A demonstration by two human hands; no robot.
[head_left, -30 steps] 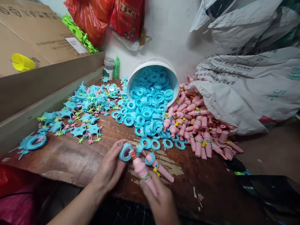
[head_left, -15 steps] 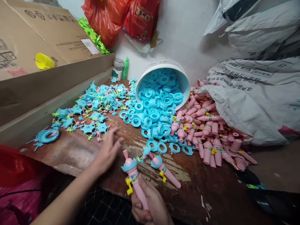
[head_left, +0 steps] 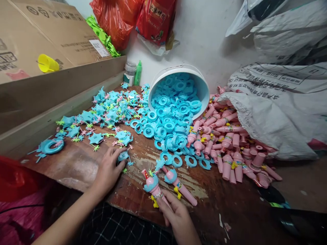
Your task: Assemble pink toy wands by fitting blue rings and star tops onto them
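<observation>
My right hand (head_left: 177, 212) is wrapped round a pink toy wand (head_left: 155, 189) with a wavy blue collar, a yellow crank and a red striped tip. That wand is tilted, its tip pointing away from me. Beside it on the table lies a second pink wand (head_left: 186, 194), a blue star piece (head_left: 160, 164) near its tip. My left hand (head_left: 108, 172) rests low at the table, thumb and fingers closed about a blue star-shaped piece (head_left: 123, 156) with small coloured figures on it. More blue star pieces (head_left: 95, 138) are spread just beyond that hand.
A white bucket (head_left: 206, 98) lies on its side, spilling blue rings (head_left: 168, 124). Right of it, pink wands (head_left: 227, 163) are heaped before a white sack (head_left: 276, 115). A cardboard box (head_left: 63, 30) and wooden ledge (head_left: 76, 78) border the left. A green bottle (head_left: 138, 73) stands behind.
My left hand has come down and closed on a blue star piece; some stars near it have shifted right. My right hand has moved right, bringing its wand close to the lying one.
</observation>
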